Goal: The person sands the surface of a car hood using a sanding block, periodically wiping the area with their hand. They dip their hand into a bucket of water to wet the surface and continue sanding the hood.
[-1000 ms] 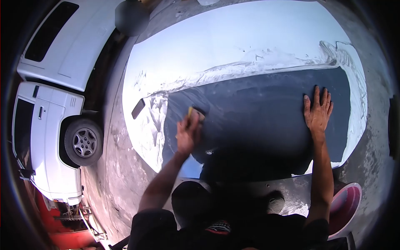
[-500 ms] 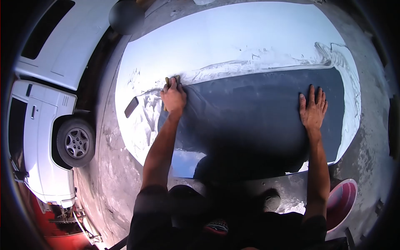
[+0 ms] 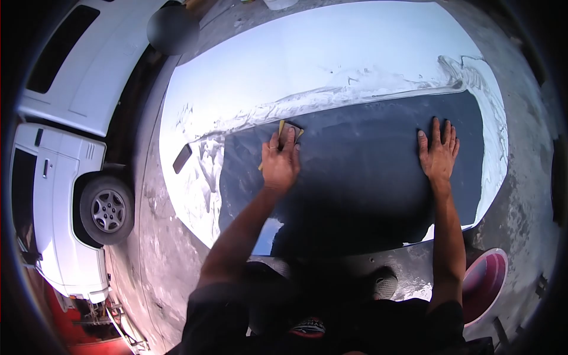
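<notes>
My left hand [image 3: 280, 161] is closed on a small sanding block [image 3: 289, 129] with yellowish edges, pressed on the dark glossy panel [image 3: 355, 148]. Flat on the right part of that panel lies my right hand [image 3: 439, 155], fingers spread, holding nothing. Around the dark panel is a large white sheet [image 3: 296, 53] with wet grey smears along its border. A small dark rectangular object [image 3: 182, 158] rests on the white surface at the left.
At the left stands a white vehicle [image 3: 65, 195] with its wheel [image 3: 107, 212]. A pink-red basin [image 3: 485, 287] sits on the concrete floor [image 3: 154, 260] at the lower right. A white container [image 3: 280, 3] shows at the top edge.
My left hand has moved right with the block, from the panel's left upper border onto the dark surface. My right hand stays flat in about the same place on the panel.
</notes>
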Demonstrator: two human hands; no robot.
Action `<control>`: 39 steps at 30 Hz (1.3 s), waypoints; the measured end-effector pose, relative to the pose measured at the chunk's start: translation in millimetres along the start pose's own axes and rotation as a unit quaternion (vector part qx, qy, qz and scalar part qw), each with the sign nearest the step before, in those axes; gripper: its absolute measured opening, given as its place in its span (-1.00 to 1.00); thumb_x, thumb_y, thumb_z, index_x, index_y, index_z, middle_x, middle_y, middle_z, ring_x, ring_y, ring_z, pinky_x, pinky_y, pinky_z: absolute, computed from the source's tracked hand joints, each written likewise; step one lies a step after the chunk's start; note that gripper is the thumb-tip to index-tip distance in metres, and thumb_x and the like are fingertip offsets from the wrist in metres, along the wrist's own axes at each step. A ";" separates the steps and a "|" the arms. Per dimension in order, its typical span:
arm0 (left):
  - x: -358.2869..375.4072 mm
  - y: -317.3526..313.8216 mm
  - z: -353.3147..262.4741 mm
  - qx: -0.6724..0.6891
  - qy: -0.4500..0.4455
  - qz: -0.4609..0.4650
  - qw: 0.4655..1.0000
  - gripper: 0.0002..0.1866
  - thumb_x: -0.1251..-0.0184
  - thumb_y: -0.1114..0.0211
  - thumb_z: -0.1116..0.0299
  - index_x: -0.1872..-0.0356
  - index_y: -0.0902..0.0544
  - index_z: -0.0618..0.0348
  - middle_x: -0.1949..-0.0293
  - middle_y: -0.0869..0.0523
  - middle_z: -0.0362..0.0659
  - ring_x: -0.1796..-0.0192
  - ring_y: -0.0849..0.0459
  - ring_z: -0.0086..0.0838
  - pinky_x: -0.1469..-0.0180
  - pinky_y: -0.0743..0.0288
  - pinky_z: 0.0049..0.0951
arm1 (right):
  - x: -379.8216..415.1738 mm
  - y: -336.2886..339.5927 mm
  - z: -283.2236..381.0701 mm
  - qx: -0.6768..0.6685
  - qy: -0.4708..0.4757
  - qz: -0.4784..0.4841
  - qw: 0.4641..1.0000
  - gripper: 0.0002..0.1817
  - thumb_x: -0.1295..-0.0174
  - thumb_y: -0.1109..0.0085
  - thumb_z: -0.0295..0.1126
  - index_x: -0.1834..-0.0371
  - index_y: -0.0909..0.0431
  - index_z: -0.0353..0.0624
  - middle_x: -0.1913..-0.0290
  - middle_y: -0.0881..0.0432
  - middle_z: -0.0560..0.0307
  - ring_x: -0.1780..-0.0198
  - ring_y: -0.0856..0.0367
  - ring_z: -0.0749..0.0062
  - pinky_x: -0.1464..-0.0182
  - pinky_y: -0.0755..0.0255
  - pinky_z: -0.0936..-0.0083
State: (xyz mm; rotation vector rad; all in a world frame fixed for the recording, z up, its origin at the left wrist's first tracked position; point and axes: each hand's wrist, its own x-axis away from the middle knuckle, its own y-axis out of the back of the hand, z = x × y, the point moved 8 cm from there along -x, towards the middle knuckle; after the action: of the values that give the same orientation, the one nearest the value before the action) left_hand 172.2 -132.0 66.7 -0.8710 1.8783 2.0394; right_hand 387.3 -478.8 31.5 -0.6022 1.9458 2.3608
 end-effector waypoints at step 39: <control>-69.2 -45.0 -75.1 -0.003 0.152 0.027 0.988 -0.58 -0.39 -0.24 0.27 -0.25 -0.65 0.08 -0.02 -0.66 0.17 -0.01 -0.55 0.06 -0.15 -0.43 -0.09 | -1.0 1.1 -3.7 -0.036 -0.014 -0.032 0.999 -0.27 -0.47 0.11 0.20 -0.56 -0.28 0.01 -0.57 -0.19 -0.25 -0.62 -0.06 -0.13 -0.60 0.15 -0.10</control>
State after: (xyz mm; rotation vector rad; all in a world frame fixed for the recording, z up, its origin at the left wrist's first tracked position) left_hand 271.7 -182.6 68.8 -1.2032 2.0681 2.0388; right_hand 389.0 -482.4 32.3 -0.6200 1.8086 2.3974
